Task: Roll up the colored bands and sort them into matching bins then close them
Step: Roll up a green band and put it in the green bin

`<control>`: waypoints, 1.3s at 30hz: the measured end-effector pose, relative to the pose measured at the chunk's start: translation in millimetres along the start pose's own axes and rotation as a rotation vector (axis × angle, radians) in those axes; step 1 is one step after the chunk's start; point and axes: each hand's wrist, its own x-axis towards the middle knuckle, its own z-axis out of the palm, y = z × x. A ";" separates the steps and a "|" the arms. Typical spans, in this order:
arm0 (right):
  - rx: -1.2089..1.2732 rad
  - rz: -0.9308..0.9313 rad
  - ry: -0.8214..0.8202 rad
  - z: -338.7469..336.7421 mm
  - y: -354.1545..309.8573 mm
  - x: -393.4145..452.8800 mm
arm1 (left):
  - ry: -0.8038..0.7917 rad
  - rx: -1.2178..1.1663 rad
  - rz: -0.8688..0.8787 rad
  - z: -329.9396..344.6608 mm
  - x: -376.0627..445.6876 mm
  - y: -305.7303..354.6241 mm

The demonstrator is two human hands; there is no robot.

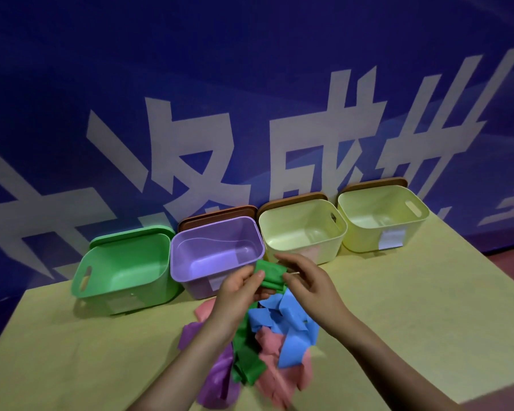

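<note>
I hold a green band (270,274) above the table, partly rolled at its top end, its tail hanging down to the pile. My left hand (240,289) pinches the roll with thumb on top. My right hand (306,280) grips the roll's right side with curled fingers. Below lie loose bands: blue (291,324), pink (275,345), purple (220,372) and the green tail (245,360). Four open bins stand in a row behind: green (122,277), purple (217,247), pale cream (303,229) and yellow (383,221).
Lids lean behind the bins against a blue banner wall: a green lid (131,232) and brown lids (217,213). The yellow-green table (413,307) has its left edge near the green bin and its right edge falling away at far right.
</note>
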 end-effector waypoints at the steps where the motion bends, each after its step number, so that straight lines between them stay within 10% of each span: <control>1: 0.070 0.067 0.011 2.8 -3.0 -2.5 | -0.004 0.051 0.033 -1.9 -1.4 -1.6; 11: 0.079 0.190 0.092 17.8 -7.1 -9.1 | 0.012 0.288 0.138 -13.6 -11.4 -11.1; 20: -0.403 -0.306 0.080 72.7 -13.9 4.0 | 0.235 -0.607 -0.225 -52.2 -28.3 -2.3; 25: -0.425 -0.424 0.013 125.1 -25.9 14.8 | 0.189 -0.633 -0.151 -110.2 -42.0 18.4; 39: 0.278 0.231 -0.046 261.1 -75.9 38.4 | 0.230 -0.383 0.068 -244.4 -68.1 39.7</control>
